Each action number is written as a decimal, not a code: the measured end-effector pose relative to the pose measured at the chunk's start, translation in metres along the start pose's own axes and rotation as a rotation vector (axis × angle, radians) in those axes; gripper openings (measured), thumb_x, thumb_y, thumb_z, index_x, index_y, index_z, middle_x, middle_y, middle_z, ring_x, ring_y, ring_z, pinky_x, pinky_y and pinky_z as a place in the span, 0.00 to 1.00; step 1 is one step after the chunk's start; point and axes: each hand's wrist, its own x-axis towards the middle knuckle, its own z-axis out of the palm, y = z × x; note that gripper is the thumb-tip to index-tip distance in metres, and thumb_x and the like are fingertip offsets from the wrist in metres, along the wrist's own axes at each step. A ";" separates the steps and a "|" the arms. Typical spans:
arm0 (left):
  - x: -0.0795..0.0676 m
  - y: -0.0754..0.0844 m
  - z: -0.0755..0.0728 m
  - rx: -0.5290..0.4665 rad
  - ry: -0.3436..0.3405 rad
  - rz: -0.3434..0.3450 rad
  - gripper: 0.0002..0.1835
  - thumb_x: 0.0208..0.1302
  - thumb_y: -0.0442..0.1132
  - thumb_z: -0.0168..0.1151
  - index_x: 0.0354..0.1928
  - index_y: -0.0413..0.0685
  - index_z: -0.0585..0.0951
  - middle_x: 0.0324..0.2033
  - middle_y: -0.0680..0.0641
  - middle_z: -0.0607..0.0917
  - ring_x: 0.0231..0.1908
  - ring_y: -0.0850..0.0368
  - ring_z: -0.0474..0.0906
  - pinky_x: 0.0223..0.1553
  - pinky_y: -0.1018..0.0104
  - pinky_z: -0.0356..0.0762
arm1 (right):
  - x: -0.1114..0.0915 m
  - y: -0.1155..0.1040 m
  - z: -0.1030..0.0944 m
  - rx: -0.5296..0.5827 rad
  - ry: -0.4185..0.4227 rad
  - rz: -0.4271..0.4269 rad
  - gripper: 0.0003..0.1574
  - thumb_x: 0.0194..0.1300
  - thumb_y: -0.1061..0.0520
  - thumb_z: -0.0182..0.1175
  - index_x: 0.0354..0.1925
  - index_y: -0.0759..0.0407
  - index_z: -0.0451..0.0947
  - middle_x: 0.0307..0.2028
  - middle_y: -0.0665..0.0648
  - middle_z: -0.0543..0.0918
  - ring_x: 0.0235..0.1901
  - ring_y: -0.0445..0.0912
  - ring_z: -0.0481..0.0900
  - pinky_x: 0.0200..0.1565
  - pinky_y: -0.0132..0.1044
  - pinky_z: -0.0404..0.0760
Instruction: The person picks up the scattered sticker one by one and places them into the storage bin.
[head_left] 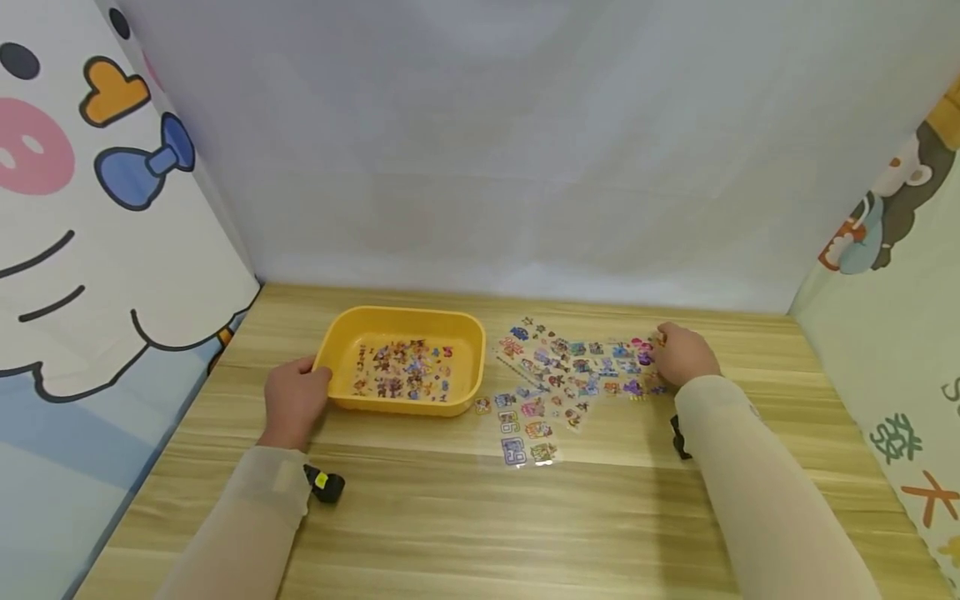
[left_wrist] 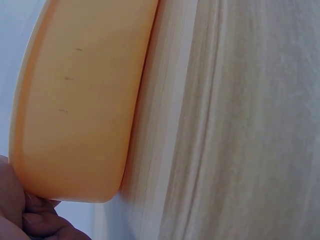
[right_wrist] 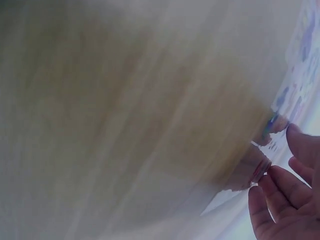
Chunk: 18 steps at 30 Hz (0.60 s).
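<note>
My left hand grips the left end of a yellow plastic tray, thumb at the rim. In the left wrist view, fingers curl at the corner of the tray. Inside it lie clear sheets of small colourful stickers. Several more transparent sticker sheets overlap on the table to the tray's right. At the far right of this spread, my right hand pinches the edge of a sticker sheet. The right wrist view shows thumb and fingers at its shiny edge.
The wood-grain table meets a pale cloth backdrop behind the tray and sheets. Printed cartoon cloths stand at the left and right. Black wrist-camera mounts sit on both wrists.
</note>
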 end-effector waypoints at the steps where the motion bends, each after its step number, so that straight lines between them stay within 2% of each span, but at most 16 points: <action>1: 0.000 0.000 0.000 0.000 0.001 0.002 0.27 0.72 0.42 0.52 0.70 0.41 0.76 0.65 0.38 0.79 0.59 0.46 0.76 0.60 0.51 0.76 | 0.000 0.000 -0.001 -0.003 0.005 0.000 0.33 0.76 0.60 0.54 0.72 0.76 0.62 0.60 0.80 0.75 0.56 0.72 0.75 0.58 0.67 0.72; 6: 0.000 -0.001 0.000 0.001 0.007 0.010 0.27 0.71 0.42 0.52 0.69 0.41 0.77 0.65 0.38 0.79 0.58 0.46 0.76 0.59 0.51 0.76 | -0.002 -0.002 -0.004 -0.022 0.013 0.019 0.32 0.74 0.65 0.53 0.71 0.79 0.61 0.57 0.81 0.76 0.55 0.73 0.76 0.58 0.66 0.73; 11: 0.000 -0.001 0.000 0.000 0.008 0.013 0.26 0.71 0.42 0.52 0.69 0.42 0.78 0.64 0.39 0.79 0.58 0.47 0.76 0.59 0.51 0.77 | -0.002 -0.005 -0.006 -0.026 0.007 0.032 0.30 0.74 0.64 0.52 0.69 0.78 0.64 0.59 0.80 0.75 0.56 0.73 0.76 0.59 0.66 0.73; 18: -0.001 0.000 -0.001 0.002 0.007 0.016 0.27 0.72 0.42 0.52 0.69 0.41 0.77 0.65 0.38 0.79 0.59 0.46 0.76 0.60 0.51 0.76 | 0.000 -0.002 -0.005 0.036 0.027 0.050 0.32 0.73 0.63 0.56 0.68 0.80 0.64 0.60 0.80 0.74 0.57 0.73 0.75 0.60 0.66 0.72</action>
